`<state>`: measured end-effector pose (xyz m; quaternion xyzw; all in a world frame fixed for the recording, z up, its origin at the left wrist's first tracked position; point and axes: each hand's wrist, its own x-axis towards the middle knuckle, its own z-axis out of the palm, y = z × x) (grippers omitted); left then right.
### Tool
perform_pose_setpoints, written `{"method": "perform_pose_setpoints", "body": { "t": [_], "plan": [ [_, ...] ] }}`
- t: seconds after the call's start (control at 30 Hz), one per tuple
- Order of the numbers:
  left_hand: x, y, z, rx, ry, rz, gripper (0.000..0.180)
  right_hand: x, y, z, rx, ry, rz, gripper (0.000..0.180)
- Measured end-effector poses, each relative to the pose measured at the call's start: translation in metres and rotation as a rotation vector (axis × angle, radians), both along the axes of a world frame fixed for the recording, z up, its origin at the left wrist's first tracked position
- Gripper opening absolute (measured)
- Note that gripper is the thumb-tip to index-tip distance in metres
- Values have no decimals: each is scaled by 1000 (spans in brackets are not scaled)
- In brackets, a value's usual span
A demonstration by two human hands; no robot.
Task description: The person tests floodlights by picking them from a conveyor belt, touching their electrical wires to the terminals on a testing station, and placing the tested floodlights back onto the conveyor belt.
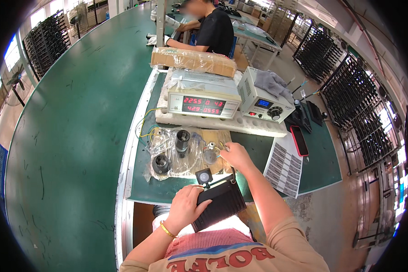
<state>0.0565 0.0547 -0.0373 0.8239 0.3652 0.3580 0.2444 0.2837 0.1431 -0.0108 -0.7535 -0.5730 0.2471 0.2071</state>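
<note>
My left hand (186,205) grips a black floodlight (223,204) with a ribbed back, held over my lap at the bench edge. A small square sensor with a round lens (205,176) sticks out from its far side. Bright light falls on my lap and beside the lamp, so it is lit. My right hand (238,156) is closed in a pinch at thin wires (219,149) over a plastic-wrapped board (195,170); its fingertips partly hide them. On that board stand two black round sockets (182,139) and a small silvery fitting (211,145).
Behind the board, a meter with red digits (204,105) and a white power unit with a knob (264,102) rest on foam (167,119). A grey cloth (273,84) lies on the unit. Right are a label sheet (283,167) and red-edged phone (299,140). A person (215,29) works beyond.
</note>
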Motion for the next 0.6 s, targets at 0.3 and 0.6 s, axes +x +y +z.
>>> {"method": "perform_pose_setpoints", "body": {
  "t": [0.3, 0.6],
  "plan": [
    [1, 0, -2, -5, 13, -6, 39, 3, 0, -7, -4, 16, 2, 35],
    [-1, -6, 9, -8, 25, -29, 38, 7, -32, 36, 115, -92, 47, 43]
  ]
}}
